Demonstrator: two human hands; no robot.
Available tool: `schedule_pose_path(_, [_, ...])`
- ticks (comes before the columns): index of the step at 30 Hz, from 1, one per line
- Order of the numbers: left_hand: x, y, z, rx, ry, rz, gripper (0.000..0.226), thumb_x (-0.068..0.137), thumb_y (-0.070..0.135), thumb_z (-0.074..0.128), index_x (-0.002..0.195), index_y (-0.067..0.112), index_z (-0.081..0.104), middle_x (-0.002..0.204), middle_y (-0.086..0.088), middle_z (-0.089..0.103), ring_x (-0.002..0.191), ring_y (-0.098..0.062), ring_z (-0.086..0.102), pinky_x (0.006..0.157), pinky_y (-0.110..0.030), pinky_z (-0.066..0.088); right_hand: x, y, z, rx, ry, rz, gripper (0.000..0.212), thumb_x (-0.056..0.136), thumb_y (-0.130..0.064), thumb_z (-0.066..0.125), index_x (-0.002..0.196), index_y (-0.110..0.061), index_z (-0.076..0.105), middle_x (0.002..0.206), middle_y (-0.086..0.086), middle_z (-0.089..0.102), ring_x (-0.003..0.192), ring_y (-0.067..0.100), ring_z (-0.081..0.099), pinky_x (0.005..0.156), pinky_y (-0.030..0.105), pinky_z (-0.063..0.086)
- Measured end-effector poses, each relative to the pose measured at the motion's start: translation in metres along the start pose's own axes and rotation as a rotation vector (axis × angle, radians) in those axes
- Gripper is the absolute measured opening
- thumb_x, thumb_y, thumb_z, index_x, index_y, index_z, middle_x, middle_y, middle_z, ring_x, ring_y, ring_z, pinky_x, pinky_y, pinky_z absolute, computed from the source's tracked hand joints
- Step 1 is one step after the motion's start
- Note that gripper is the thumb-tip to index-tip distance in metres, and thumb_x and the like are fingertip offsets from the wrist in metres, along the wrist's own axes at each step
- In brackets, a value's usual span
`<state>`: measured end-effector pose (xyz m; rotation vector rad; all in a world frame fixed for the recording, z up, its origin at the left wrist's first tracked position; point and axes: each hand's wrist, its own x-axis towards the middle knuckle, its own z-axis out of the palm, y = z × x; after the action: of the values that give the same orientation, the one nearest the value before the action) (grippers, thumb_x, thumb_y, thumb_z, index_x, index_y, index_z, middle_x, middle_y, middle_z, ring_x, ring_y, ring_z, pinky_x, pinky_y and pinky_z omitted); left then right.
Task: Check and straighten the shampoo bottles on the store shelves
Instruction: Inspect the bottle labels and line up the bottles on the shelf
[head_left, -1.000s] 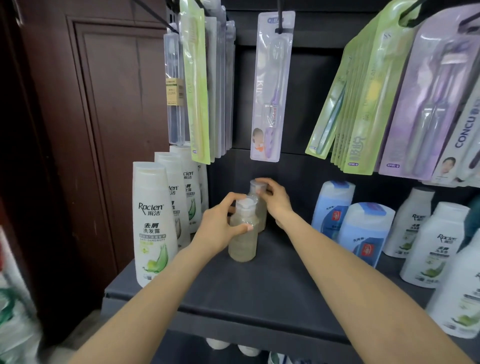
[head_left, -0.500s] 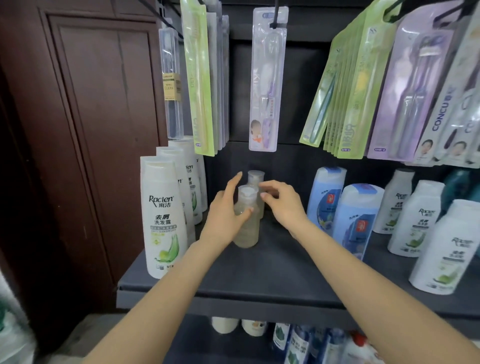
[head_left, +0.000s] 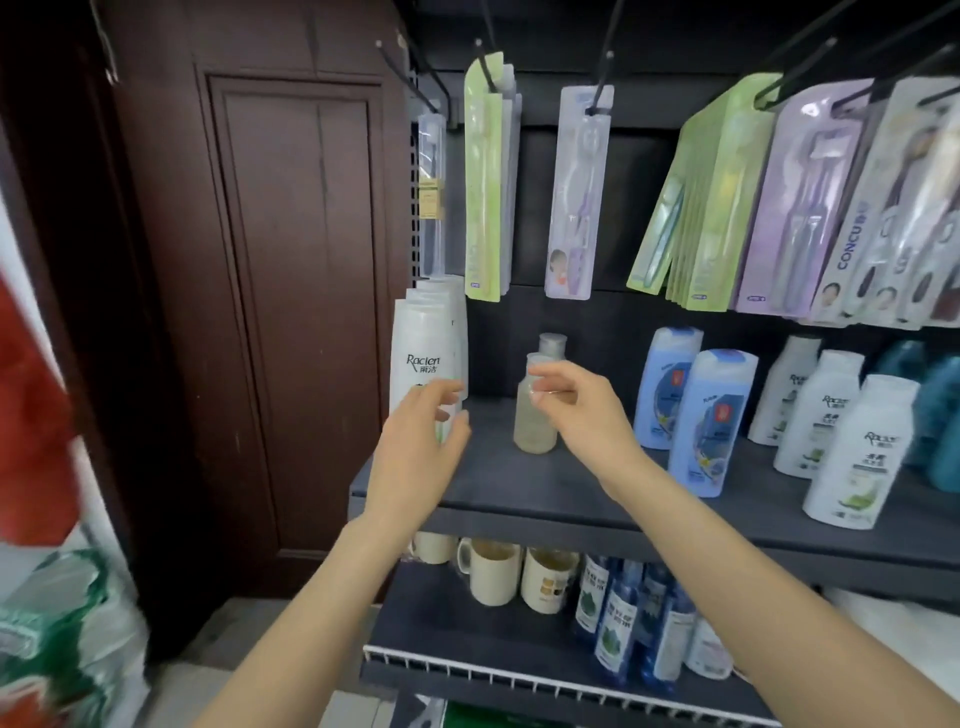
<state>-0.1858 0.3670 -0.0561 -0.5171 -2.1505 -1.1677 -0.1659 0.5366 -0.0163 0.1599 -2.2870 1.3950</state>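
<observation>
Loose grip (head_left: 566, 400) beside translucent cylindrical bottle (head_left: 535, 421)

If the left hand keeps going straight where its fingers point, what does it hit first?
Most likely the front white Racien bottle: the left hand is open, fingers aimed up and forward at its lower label. Depth is unclear, so contact can't be confirmed.

On shelf (head_left: 545, 493): row of Raclen bottles (head_left: 426, 358) at left end; two small bottles (head_left: 535, 415) at centre, one behind the other; two more bottles (head_left: 709, 421) to right. Toothbrush packs (head_left: 576, 192) hung above. Mugs (head_left: 493, 571) on shelf below.
</observation>
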Motion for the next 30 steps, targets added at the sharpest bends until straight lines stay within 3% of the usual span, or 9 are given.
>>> schedule_pose_path(3, [0.0, -0.011, -0.035, -0.06, 0.037, -0.11, 0.026, 0.091, 0.017, 0.057, 0.117, 0.021, 0.058, 0.108, 0.004, 0.063, 0.086, -0.005, 0.058, 0.07, -0.009, 0.041, -0.013, -0.023, 0.015, -0.018, -0.01, -0.007, 0.032, 0.093, -0.011, 0.053, 0.122, -0.021, 0.058, 0.111, -0.003, 0.059, 0.095, 0.007, 0.054, 0.06, 0.006, 0.042])
schedule_pose_path(7, [0.016, -0.027, -0.07, -0.162, -0.003, -0.283, 0.036, 0.092, 0.022, 0.057, 0.128, 0.02, 0.054, 0.111, 0.002, 0.063, 0.085, -0.004, 0.054, 0.069, -0.013, 0.037, -0.018, -0.051, 0.047, 0.018, -0.024, 0.019, 0.031, 0.092, -0.01, 0.054, 0.121, -0.02, 0.058, 0.114, 0.0, 0.059, 0.097, 0.011, 0.055, 0.085, 0.026, 0.049])
schedule_pose_path(9, [0.029, -0.04, -0.077, -0.188, -0.058, -0.294, 0.041, 0.091, 0.024, 0.058, 0.131, 0.02, 0.051, 0.119, -0.002, 0.061, 0.093, -0.008, 0.052, 0.079, -0.02, 0.037, -0.013, -0.062, 0.065, -0.014, -0.019, 0.033, 0.036, 0.092, -0.01, 0.055, 0.127, -0.019, 0.053, 0.122, 0.004, 0.057, 0.1, 0.012, 0.054, 0.082, 0.025, 0.045])
schedule_pose_path(13, [0.061, -0.072, -0.08, -0.242, -0.196, -0.237, 0.052, 0.089, 0.024, 0.062, 0.138, 0.023, 0.043, 0.129, -0.002, 0.054, 0.106, -0.013, 0.054, 0.084, -0.022, 0.039, 0.009, -0.07, 0.104, -0.212, 0.114, -0.029, 0.056, 0.09, -0.016, 0.059, 0.14, -0.025, 0.036, 0.136, 0.006, 0.043, 0.115, 0.014, 0.047, 0.088, 0.02, 0.033])
schedule_pose_path(17, [0.095, -0.1, -0.074, -0.32, -0.413, -0.12, 0.061, 0.088, 0.024, 0.063, 0.142, 0.031, 0.034, 0.126, 0.003, 0.049, 0.108, -0.014, 0.053, 0.078, -0.018, 0.039, 0.034, -0.07, 0.135, -0.275, 0.215, -0.05, 0.065, 0.089, -0.016, 0.058, 0.144, -0.032, 0.026, 0.137, 0.006, 0.037, 0.097, 0.005, 0.036, 0.078, 0.015, 0.028])
schedule_pose_path(19, [0.107, -0.108, -0.069, -0.361, -0.541, -0.086, 0.064, 0.086, 0.027, 0.066, 0.14, 0.036, 0.033, 0.124, 0.002, 0.049, 0.106, -0.014, 0.055, 0.08, -0.02, 0.04, 0.043, -0.07, 0.144, -0.314, 0.255, -0.028, 0.063, 0.089, -0.019, 0.058, 0.143, -0.031, 0.028, 0.133, 0.007, 0.038, 0.095, 0.007, 0.036, 0.066, 0.011, 0.031])
schedule_pose_path(22, [0.114, -0.116, -0.061, -0.406, -0.658, -0.019, 0.064, 0.083, 0.03, 0.07, 0.136, 0.037, 0.034, 0.117, 0.001, 0.05, 0.096, -0.011, 0.058, 0.08, -0.022, 0.043, 0.049, -0.069, 0.154, -0.352, 0.344, -0.032, 0.056, 0.087, -0.022, 0.062, 0.136, -0.03, 0.035, 0.122, 0.005, 0.046, 0.095, 0.009, 0.039, 0.065, 0.005, 0.031])
schedule_pose_path(25, [0.112, -0.122, -0.054, -0.452, -0.702, 0.008, 0.07, 0.081, 0.029, 0.072, 0.138, 0.033, 0.032, 0.115, -0.002, 0.051, 0.098, -0.018, 0.059, 0.073, -0.018, 0.044, 0.05, -0.071, 0.163, -0.361, 0.405, -0.03, 0.054, 0.084, -0.024, 0.067, 0.13, -0.026, 0.039, 0.111, 0.001, 0.046, 0.099, 0.009, 0.039, 0.069, 0.015, 0.031])
schedule_pose_path(30, [0.107, -0.133, -0.045, -0.455, -0.761, 0.035, 0.076, 0.078, 0.026, 0.075, 0.139, 0.028, 0.031, 0.114, 0.004, 0.05, 0.105, -0.017, 0.053, 0.083, -0.025, 0.043, 0.055, -0.073, 0.176, -0.445, 0.51, 0.011, 0.058, 0.079, -0.031, 0.072, 0.124, -0.027, 0.038, 0.104, 0.0, 0.041, 0.077, 0.002, 0.041, 0.061, 0.012, 0.031])
